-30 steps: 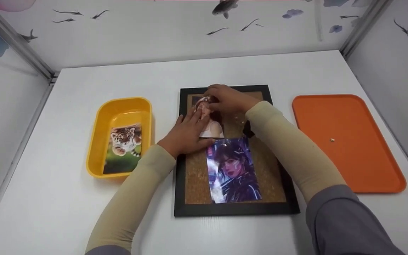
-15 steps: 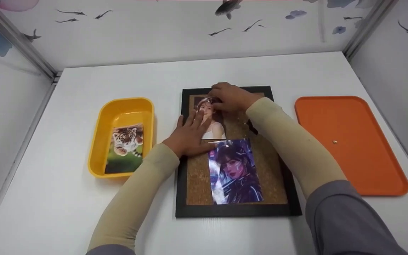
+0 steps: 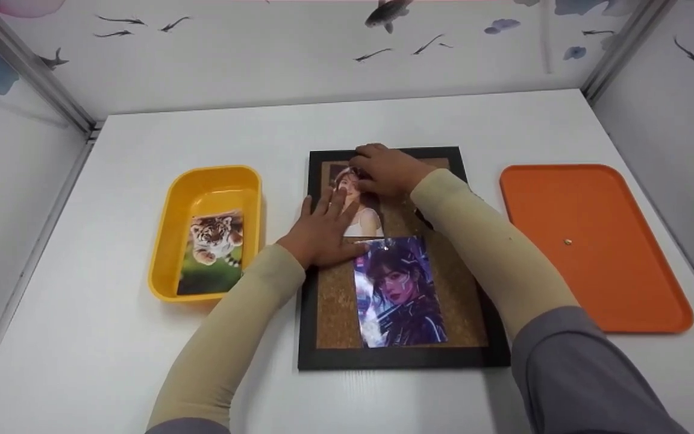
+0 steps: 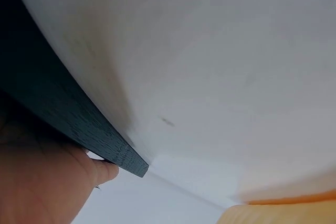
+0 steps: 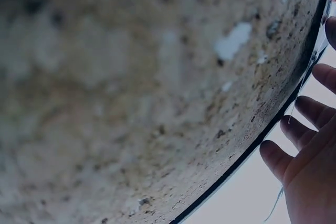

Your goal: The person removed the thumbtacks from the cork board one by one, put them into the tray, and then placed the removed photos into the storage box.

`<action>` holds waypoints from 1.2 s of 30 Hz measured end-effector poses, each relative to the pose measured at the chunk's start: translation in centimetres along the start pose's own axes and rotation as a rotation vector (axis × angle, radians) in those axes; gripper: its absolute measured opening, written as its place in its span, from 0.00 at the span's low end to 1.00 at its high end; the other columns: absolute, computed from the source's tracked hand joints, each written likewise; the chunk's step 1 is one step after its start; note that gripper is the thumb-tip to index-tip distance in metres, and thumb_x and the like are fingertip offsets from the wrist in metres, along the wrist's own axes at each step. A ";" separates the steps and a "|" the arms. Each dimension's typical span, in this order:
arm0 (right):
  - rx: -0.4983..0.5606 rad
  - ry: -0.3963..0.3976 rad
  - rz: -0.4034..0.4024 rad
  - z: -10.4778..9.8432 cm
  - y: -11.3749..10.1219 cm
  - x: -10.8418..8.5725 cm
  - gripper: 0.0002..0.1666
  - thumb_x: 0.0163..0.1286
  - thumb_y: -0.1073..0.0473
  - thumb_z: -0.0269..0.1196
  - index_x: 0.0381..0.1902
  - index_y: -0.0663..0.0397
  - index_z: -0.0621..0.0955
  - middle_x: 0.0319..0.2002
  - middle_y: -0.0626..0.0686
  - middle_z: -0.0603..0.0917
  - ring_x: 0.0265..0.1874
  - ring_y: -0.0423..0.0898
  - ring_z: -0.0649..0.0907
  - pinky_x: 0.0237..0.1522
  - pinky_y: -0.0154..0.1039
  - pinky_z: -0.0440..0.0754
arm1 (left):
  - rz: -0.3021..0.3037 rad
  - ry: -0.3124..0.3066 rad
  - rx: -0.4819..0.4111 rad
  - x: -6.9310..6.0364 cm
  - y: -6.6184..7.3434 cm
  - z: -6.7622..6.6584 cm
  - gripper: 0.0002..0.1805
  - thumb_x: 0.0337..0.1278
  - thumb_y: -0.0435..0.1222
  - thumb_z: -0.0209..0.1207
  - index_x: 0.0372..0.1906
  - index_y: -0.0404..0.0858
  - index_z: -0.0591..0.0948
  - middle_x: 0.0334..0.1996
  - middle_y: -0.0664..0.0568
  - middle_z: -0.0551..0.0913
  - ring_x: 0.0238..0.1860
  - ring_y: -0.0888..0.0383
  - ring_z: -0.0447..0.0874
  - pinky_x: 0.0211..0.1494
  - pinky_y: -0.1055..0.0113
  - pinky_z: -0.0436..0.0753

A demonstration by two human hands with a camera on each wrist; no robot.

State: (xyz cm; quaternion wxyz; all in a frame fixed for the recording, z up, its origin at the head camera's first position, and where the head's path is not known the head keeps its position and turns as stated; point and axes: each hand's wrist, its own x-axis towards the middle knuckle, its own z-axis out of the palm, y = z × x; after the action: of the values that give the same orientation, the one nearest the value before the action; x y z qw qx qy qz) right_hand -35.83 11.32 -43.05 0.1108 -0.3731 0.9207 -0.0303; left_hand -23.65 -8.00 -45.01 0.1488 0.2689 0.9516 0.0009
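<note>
While the left hand (image 3: 319,235) rests with fingers apart on the portrait photo (image 3: 365,223) at the far left of the cork board (image 3: 335,307), the right hand (image 3: 388,171) arches over that photo's far end, though whether its fingers pinch anything I cannot tell, and the purple picture (image 3: 400,298) lies just nearer.

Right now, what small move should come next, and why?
Probably the right hand should press gently at the top of the upper photo: its fingers are there, while the left hand lies spread partly over that photo. The lower photo shows a shiny, pin-like spot in the matching place.
</note>
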 end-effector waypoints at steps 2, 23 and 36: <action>0.000 -0.011 0.006 0.0 0.0 0.0 0.35 0.78 0.39 0.49 0.74 0.49 0.65 0.75 0.59 0.59 0.75 0.58 0.57 0.71 0.55 0.59 | -0.001 -0.004 -0.005 0.0 0.0 0.0 0.53 0.61 0.74 0.33 0.80 0.47 0.37 0.79 0.43 0.30 0.78 0.42 0.26 0.73 0.37 0.35; -0.098 -0.072 0.049 0.4 -1.1 0.1 0.35 0.81 0.41 0.41 0.78 0.52 0.59 0.77 0.62 0.52 0.76 0.62 0.53 0.71 0.59 0.57 | -0.019 -0.007 -0.001 0.1 0.1 0.1 0.54 0.60 0.75 0.33 0.80 0.47 0.36 0.79 0.44 0.31 0.78 0.42 0.26 0.73 0.37 0.35; 0.037 -0.002 0.064 0.3 -0.7 -0.3 0.31 0.79 0.43 0.49 0.74 0.46 0.67 0.75 0.59 0.60 0.74 0.59 0.59 0.70 0.56 0.61 | -0.019 0.001 -0.006 0.0 0.2 0.1 0.53 0.61 0.74 0.34 0.80 0.47 0.37 0.79 0.44 0.31 0.78 0.43 0.26 0.73 0.37 0.34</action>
State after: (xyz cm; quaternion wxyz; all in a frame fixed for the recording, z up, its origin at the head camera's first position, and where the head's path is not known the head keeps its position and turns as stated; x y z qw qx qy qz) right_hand -35.07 11.00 -43.17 0.1196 -0.3415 0.9312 -0.0432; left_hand -23.53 -7.81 -45.06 0.1492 0.2596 0.9541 0.0024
